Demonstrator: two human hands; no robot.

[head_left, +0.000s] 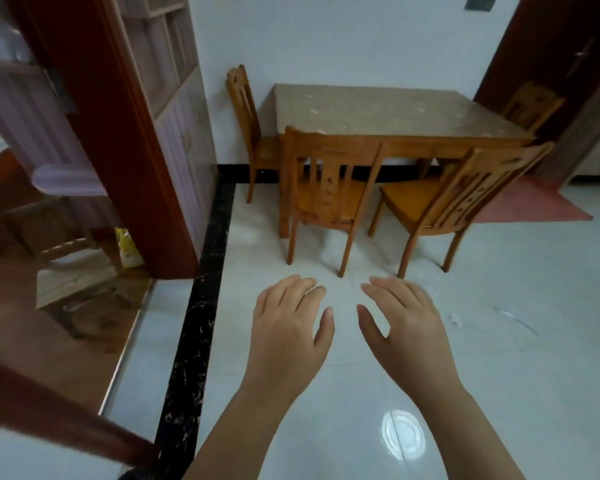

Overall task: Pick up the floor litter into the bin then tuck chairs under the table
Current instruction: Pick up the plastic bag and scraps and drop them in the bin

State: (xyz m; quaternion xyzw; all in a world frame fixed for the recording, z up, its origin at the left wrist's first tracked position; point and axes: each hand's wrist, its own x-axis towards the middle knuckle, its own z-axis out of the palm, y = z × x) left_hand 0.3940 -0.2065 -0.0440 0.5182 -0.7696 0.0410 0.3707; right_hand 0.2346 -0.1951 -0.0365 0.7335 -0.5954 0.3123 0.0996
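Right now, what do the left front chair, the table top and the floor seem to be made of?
Left front chair: wood, orange-brown, shiny varnish. Table top: possibly stone or a stone-look sheet, beige, mottled, glossy. Floor: likely glazed tile, pale, showing a lamp reflection.

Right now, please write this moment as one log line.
left hand: open, empty | right hand: open, empty | front right chair: angled out from table | bin: not in view
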